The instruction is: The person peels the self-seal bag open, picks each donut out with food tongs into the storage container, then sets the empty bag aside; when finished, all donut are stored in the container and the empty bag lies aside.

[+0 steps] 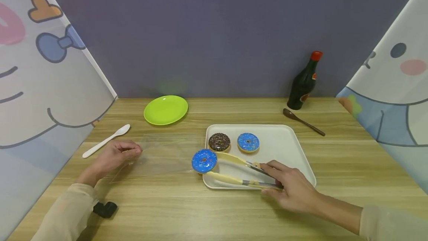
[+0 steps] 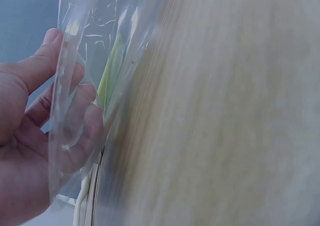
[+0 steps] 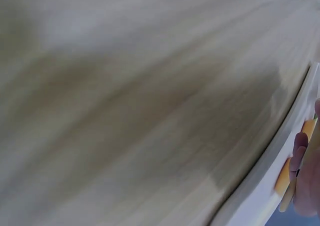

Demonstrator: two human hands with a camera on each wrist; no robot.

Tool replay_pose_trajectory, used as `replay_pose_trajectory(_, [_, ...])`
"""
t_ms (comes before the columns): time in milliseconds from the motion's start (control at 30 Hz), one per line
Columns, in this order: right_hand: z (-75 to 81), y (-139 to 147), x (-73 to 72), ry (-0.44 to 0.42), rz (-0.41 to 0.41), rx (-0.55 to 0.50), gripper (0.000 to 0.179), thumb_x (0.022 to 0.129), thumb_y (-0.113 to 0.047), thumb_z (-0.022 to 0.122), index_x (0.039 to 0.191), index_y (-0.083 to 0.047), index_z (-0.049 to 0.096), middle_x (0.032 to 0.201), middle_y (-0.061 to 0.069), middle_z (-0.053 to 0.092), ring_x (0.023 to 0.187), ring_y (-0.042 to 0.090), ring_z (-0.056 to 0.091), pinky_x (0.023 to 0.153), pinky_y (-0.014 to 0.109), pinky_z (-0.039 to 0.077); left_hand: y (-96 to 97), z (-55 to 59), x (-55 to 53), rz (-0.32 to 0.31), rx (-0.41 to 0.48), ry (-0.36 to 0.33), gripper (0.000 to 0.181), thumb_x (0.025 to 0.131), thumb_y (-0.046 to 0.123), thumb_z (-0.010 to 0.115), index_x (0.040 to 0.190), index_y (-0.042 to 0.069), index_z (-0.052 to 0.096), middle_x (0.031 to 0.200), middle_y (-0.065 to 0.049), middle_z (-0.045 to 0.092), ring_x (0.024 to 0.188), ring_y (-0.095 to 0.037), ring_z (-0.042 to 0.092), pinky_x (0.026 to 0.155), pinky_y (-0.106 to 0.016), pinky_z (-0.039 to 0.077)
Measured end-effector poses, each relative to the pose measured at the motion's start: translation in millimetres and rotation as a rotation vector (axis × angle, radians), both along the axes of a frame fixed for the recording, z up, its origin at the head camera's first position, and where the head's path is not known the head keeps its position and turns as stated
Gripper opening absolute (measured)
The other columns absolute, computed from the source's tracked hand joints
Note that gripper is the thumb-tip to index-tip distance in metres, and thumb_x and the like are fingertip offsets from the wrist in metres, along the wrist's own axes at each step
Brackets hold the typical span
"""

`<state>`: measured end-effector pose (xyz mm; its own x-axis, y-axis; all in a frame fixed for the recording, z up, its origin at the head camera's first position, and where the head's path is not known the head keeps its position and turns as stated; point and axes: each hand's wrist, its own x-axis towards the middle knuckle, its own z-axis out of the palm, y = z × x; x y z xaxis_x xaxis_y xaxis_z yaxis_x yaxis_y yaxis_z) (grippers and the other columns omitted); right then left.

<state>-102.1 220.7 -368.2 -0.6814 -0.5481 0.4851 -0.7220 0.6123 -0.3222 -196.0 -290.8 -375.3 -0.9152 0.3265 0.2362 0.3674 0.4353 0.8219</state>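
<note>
My right hand point(image 1: 294, 187) grips a pair of tongs point(image 1: 234, 179) with cream tips and metal arms. Between the tips is a blue sprinkled toy donut point(image 1: 204, 161), over the left rim of the white tray point(image 1: 277, 151). Two more donuts sit on the tray: a chocolate one point(image 1: 219, 142) and a blue one point(image 1: 248, 142). My left hand point(image 1: 117, 159) pinches the edge of a clear plastic bag point(image 1: 164, 155), which stretches toward the tray. In the left wrist view the bag's clear film point(image 2: 67, 86) passes between thumb and fingers.
A green plate point(image 1: 166, 109) lies at the back left, a white spoon point(image 1: 107, 140) left of the bag. At the back right stands a dark bottle point(image 1: 302, 83) with a red cap, a brown wooden spoon point(image 1: 304, 122) before it. A black object point(image 1: 105, 209) is by the left sleeve.
</note>
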Motion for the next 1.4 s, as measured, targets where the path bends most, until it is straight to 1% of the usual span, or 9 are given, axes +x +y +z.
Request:
replay_pose_trajectory(100, [-2.0,14.0,6.1,0.035,0.004,-0.020,0.054,0.069,-0.017,0.083,0.117,0.000,0.063,0.105,-0.005,0.059,0.059,-0.007,0.040,0.052,0.008,0.032,0.6,-0.2,-0.1,0.006,-0.002,-0.007,0.009,0.087,-0.002,0.066,0.092,-0.009,0.069,0.088,0.002,0.067,0.079,-0.006,0.060,0.062,-0.022,0.049])
replay_pose_trajectory(233, [-1.8,32.8,15.4,0.040,-0.016,-0.023,0.056,0.067,-0.017,0.085,0.116,0.001,0.063,0.106,-0.005,0.059,0.060,-0.008,0.039,0.052,0.007,0.031,0.1,-0.5,-0.3,0.001,0.005,-0.008,0.011,0.087,-0.002,0.066,0.093,-0.011,0.068,0.088,0.001,0.067,0.079,-0.006,0.060,0.063,-0.022,0.050])
replay_pose_trajectory(633, [-11.9,84.3,47.7,0.082,-0.137,-0.056,0.063,0.060,-0.014,0.088,0.117,0.000,0.064,0.100,-0.006,0.055,0.061,-0.007,0.038,0.050,0.008,0.029,-0.6,0.1,-2.3,-0.021,0.004,0.001,0.010,0.087,-0.002,0.065,0.092,-0.010,0.068,0.089,-0.001,0.067,0.079,-0.007,0.060,0.061,-0.023,0.050])
replay_pose_trajectory(800, [-11.3,101.0,56.3,0.092,-0.205,-0.039,0.067,0.055,-0.012,0.089,0.115,0.001,0.063,0.096,-0.009,0.052,0.061,-0.006,0.037,0.051,0.008,0.029,-1.3,-0.1,-1.1,-0.020,0.010,0.003,0.010,0.087,-0.003,0.065,0.092,-0.011,0.068,0.090,-0.001,0.067,0.080,-0.006,0.060,0.062,-0.022,0.050])
replay_pose_trajectory(933, [-10.0,115.6,59.0,0.097,-0.252,-0.043,0.070,0.052,-0.008,0.089,0.116,0.002,0.062,0.096,-0.010,0.052,0.062,-0.005,0.038,0.050,0.008,0.030,-2.0,-0.3,-0.6,-0.024,0.016,0.011,0.009,0.086,-0.004,0.065,0.091,-0.011,0.068,0.089,-0.001,0.067,0.080,-0.006,0.060,0.062,-0.022,0.050])
replay_pose_trajectory(1000, [-10.1,123.2,58.3,0.106,-0.269,-0.047,0.068,0.055,-0.009,0.089,0.116,0.002,0.063,0.097,-0.010,0.052,0.062,-0.006,0.039,0.050,0.008,0.031,-2.3,0.1,-0.8,-0.029,0.019,0.014,0.008,0.086,-0.005,0.065,0.091,-0.011,0.068,0.089,-0.001,0.067,0.080,-0.006,0.060,0.062,-0.022,0.050])
replay_pose_trajectory(1100, [-12.1,133.3,54.5,0.121,-0.282,-0.076,0.066,0.054,-0.008,0.089,0.114,0.004,0.063,0.097,-0.009,0.053,0.061,-0.006,0.040,0.049,0.008,0.031,-2.5,1.1,-0.5,-0.027,0.017,0.013,0.009,0.086,-0.004,0.065,0.092,-0.011,0.068,0.089,0.000,0.067,0.080,-0.006,0.060,0.062,-0.022,0.050])
replay_pose_trajectory(1267, [-12.2,142.9,46.7,0.135,-0.351,-0.042,0.066,0.051,-0.006,0.089,0.111,0.005,0.064,0.089,-0.010,0.052,0.060,-0.006,0.039,0.050,0.011,0.031,-2.6,0.9,0.5,-0.013,0.002,0.006,0.010,0.087,-0.002,0.065,0.092,-0.011,0.068,0.089,0.001,0.067,0.079,-0.006,0.060,0.062,-0.022,0.050])
replay_pose_trajectory(1400, [-13.9,146.6,42.1,0.131,-0.405,-0.024,0.066,0.052,-0.008,0.089,0.112,0.006,0.064,0.087,-0.006,0.053,0.061,-0.004,0.040,0.049,0.014,0.030,-2.0,-0.3,0.4,-0.005,-0.006,-0.004,0.011,0.087,-0.001,0.066,0.092,-0.010,0.068,0.089,0.001,0.067,0.079,-0.006,0.060,0.062,-0.023,0.051])
